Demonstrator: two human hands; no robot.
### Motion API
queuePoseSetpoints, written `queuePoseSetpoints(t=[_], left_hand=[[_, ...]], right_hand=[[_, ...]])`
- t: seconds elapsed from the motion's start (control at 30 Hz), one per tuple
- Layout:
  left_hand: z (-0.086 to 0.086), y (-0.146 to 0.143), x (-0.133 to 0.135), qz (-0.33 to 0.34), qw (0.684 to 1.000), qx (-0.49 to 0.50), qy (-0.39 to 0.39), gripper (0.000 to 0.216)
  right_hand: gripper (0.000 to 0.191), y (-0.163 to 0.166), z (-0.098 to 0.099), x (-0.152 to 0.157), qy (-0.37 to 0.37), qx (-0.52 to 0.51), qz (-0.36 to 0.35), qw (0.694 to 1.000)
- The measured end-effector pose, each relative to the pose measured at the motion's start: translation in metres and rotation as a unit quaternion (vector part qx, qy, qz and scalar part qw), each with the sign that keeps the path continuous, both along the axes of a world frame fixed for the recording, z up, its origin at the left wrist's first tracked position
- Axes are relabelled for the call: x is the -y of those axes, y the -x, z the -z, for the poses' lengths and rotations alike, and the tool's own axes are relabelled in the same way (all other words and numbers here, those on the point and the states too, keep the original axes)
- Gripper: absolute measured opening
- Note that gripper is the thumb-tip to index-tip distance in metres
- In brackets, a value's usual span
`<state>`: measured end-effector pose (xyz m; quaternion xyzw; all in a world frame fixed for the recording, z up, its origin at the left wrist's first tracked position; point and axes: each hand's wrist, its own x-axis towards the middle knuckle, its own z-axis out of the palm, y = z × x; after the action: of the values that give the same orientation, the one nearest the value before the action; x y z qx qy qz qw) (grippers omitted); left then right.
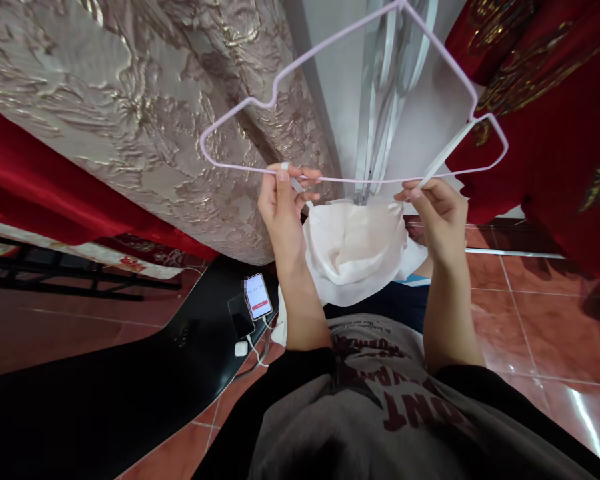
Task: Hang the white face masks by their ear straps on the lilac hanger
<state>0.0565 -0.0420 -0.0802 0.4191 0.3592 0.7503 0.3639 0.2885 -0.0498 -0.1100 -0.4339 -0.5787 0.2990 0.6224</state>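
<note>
A pale pink clothes hanger point(340, 180) is held up before me, its bottom bar towards me. My left hand point(286, 200) pinches that bar left of its middle between thumb and forefinger; a bit of white strap shows at the fingertip, and the other fingers are loosely spread. Between the fingers of my right hand point(440, 207) is a thin white strap point(447, 153), stretched up to the notch at the hanger's right shoulder. Below the bar, a white satiny garment point(355, 247) hangs over my lap between my forearms.
Beige embossed curtain fabric point(180, 120) hangs at left, red gold-patterned cloth point(545, 113) at right. Two phones, one a lit phone point(258, 297), lie on a black seat point(180, 373) beside a white case point(241, 349) and cables. Red tiles point(510, 320) cover the floor.
</note>
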Motion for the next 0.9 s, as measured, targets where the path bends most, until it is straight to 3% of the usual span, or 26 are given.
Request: queuePoseSetpoints(t=[0.13, 0.27, 0.4, 0.53, 0.6, 0.67, 0.7, 0.73, 0.8, 0.87, 0.9], left_hand=[[0.005, 0.003, -0.006, 0.002, 1.0, 0.007, -0.02, 0.027], [0.008, 0.005, -0.009, 0.008, 0.999, -0.004, -0.035, 0.027], [0.008, 0.005, -0.009, 0.031, 0.999, -0.005, -0.039, 0.028], [0.01, 0.006, -0.009, 0.053, 0.997, 0.006, -0.048, 0.026], [0.012, 0.005, -0.01, 0.066, 0.997, 0.01, -0.044, 0.026], [0.013, 0.003, -0.01, 0.078, 0.996, 0.015, -0.034, 0.027], [0.012, 0.001, -0.009, 0.081, 0.996, 0.017, -0.027, 0.027], [0.012, -0.001, -0.008, 0.084, 0.996, 0.02, -0.019, 0.026], [0.01, -0.005, -0.005, 0.087, 0.996, 0.026, -0.003, 0.026], [0.008, -0.008, -0.001, 0.088, 0.996, 0.025, 0.012, 0.025], [0.007, -0.008, 0.0, 0.088, 0.996, 0.02, 0.017, 0.024]], right_hand=[[0.014, -0.004, -0.017, 0.01, -0.049, 0.018, -0.002, 0.999], [0.025, -0.011, -0.036, -0.002, -0.196, -0.006, 0.074, 0.978], [0.034, -0.04, -0.055, -0.035, -0.321, -0.007, 0.135, 0.937], [0.033, -0.064, -0.048, -0.045, -0.386, -0.086, 0.235, 0.888], [0.021, -0.06, -0.041, -0.038, -0.401, -0.143, 0.314, 0.849], [0.024, -0.044, -0.039, -0.028, -0.423, -0.191, 0.358, 0.81], [0.026, -0.034, -0.04, -0.023, -0.429, -0.19, 0.36, 0.806], [0.027, -0.023, -0.042, -0.018, -0.421, -0.165, 0.347, 0.821], [0.025, -0.004, -0.046, -0.011, -0.353, -0.051, 0.266, 0.895], [0.021, 0.01, -0.045, -0.008, -0.245, 0.104, 0.128, 0.955], [0.02, 0.015, -0.042, -0.009, -0.203, 0.169, 0.063, 0.962]])
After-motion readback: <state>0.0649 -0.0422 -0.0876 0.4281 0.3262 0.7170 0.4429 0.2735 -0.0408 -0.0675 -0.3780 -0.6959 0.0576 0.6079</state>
